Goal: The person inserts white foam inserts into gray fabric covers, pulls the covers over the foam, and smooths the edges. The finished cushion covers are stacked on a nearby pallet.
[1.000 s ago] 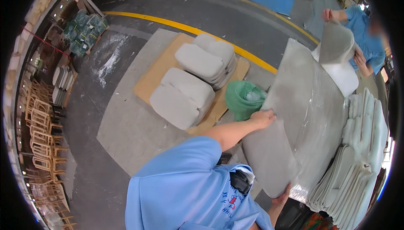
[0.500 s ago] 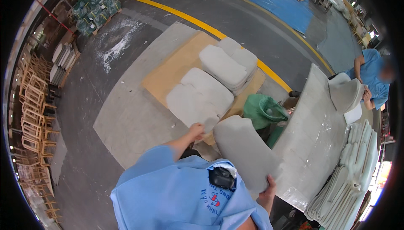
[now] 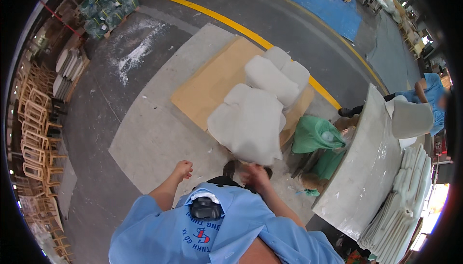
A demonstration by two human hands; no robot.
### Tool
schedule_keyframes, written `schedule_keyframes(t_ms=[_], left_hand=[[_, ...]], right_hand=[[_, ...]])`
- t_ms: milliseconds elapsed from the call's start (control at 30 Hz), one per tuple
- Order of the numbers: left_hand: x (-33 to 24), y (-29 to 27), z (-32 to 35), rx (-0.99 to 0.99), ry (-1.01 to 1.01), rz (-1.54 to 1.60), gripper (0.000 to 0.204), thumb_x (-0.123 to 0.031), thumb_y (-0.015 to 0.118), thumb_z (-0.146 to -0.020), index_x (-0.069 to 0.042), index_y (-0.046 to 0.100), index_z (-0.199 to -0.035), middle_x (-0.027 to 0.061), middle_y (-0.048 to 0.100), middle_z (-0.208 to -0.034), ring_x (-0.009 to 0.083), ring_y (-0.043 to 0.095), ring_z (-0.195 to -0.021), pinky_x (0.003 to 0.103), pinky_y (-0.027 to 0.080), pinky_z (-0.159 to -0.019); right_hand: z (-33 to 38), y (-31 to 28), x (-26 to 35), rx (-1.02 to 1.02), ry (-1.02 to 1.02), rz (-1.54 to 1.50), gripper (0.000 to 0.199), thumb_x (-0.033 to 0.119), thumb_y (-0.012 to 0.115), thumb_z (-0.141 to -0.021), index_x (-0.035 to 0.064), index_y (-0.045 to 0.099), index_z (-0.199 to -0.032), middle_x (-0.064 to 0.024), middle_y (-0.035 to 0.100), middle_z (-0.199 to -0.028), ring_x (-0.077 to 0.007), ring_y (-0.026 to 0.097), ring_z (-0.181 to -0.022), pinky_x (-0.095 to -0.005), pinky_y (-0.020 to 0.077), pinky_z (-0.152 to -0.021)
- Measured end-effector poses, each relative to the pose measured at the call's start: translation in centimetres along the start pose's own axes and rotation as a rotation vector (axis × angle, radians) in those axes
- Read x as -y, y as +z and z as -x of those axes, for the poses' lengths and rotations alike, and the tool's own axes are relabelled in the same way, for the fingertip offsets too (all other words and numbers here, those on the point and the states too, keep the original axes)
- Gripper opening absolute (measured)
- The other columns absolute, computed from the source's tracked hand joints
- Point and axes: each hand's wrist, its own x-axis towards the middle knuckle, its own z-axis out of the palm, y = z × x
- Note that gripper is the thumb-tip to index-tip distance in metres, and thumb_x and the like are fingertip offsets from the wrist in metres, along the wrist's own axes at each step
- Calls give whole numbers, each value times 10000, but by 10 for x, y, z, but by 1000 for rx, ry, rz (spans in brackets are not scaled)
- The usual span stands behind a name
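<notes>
A pale grey-white curved pad (image 3: pixel 253 124), shaped like a chair seat, lies over the nearer pile in front of me. My right hand (image 3: pixel 256 174) is at the pad's near edge. It is smeared by motion, so whether its fingers still grip the edge cannot be made out. Apart from the pile, to the left, my left hand (image 3: pixel 183 169) hangs over the concrete with its fingers loosely bent and nothing in them. Beyond the nearer pile is a second stack of similar pads (image 3: pixel 272 78). Both rest on a tan board (image 3: pixel 207 80).
To my right stands a plastic-covered table (image 3: pixel 357 162) with stacked pale pads (image 3: pixel 400 196). A green sack (image 3: pixel 316 133) sits between table and piles. A co-worker in blue (image 3: pixel 429 95) handles a pad across the table. Wooden chair frames (image 3: pixel 36 129) line the left side.
The pad moved left from beside the table onto the nearer pile, with my right hand following. My left hand left the pile's edge and drew back left. The co-worker's pad shifted slightly.
</notes>
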Motion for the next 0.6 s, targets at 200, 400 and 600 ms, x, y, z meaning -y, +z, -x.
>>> schedule_keyframes(t_ms=[200,400,600], left_hand=[[-24,17,-31,173,-14,-56,462,-376,677,-985,-118,613,-1364,124,717,-1099,241,689,-732,399,550,-588],[-69,69,-81,226,-44,-38,853,-424,805,-906,-164,405,-1612,140,675,-1239,271,694,-895,415,549,-633],[-102,121,-142,77,-164,510,937,-433,882,-859,-125,380,-1587,158,588,-1435,328,623,-1237,540,558,-944]], right_hand=[[-19,-55,-51,-198,31,264,467,277,799,-981,24,639,-1340,-109,722,-1109,-198,738,-904,-302,599,-706],[72,-155,-59,-632,99,165,247,250,724,-1017,90,652,-1190,-71,734,-1023,-219,740,-836,-342,577,-629],[188,-189,-107,-721,402,139,246,184,656,-1045,65,634,-1259,-117,736,-1038,-225,732,-736,-337,550,-532]])
